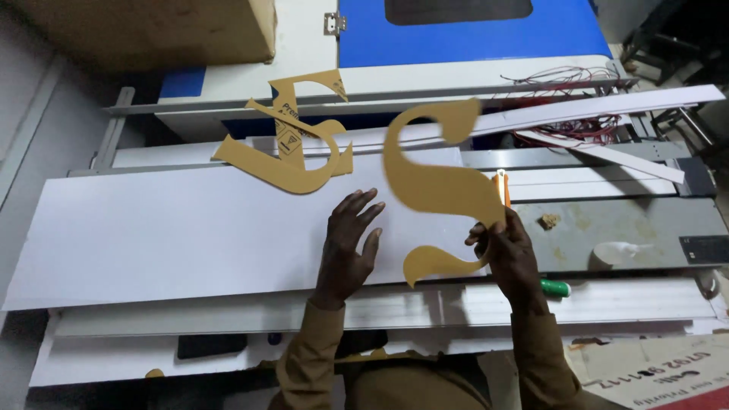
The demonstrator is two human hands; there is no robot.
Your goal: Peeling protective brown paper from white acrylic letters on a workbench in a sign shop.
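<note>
Gripping a tan S-shaped cutout (437, 182), the right hand (510, 254) pinches its lower curve; the left hand (348, 247) hovers spread, empty. Brown box (152, 30) top left, cut off; printed package (653, 372) bottom right, blurry.

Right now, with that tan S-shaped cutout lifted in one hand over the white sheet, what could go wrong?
1. The right hand pinches the S-shaped cutout only at its lower edge; the thin curves might flex or snap.
2. An orange-handled tool shows behind the cutout near that hand; it may nick fingers or the piece.
3. The left hand is spread on the white sheet, and the other tan letter cutouts lie loosely stacked at its far edge; shifting the sheet could dislodge them.
</note>
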